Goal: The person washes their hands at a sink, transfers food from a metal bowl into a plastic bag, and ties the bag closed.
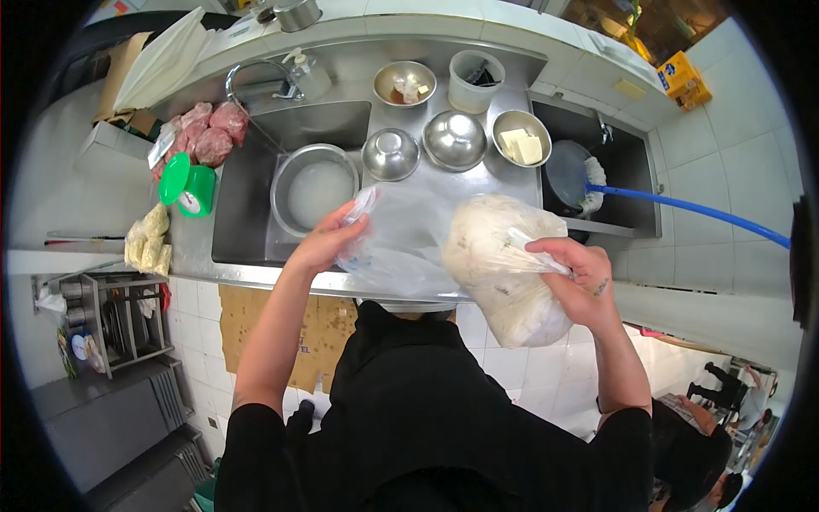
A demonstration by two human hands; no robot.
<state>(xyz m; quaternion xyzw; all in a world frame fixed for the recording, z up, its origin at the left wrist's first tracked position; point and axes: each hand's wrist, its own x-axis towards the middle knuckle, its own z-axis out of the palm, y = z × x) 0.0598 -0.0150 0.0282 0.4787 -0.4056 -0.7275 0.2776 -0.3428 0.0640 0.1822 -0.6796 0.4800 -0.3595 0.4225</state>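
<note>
My left hand (325,240) pinches the edge of a clear plastic bag (401,243), which hangs spread over the front of the steel counter. My right hand (578,271) is closed round the gathered neck of a bulging plastic bag of whitish contents (503,247). What fills that bag I cannot make out. The full bag overhangs the counter's front edge, beside the clear bag. Behind them stand two upturned steel bowls (455,140) and a steel bowl holding pale yellow blocks (510,121).
A pot of cloudy liquid (280,198) stands in the left sink. At left are a green scale (198,186), bagged red meat (213,147) and small yellowish bags (149,243). A blue-handled mop (682,200) reaches into the right sink. Other people (693,439) are at lower right.
</note>
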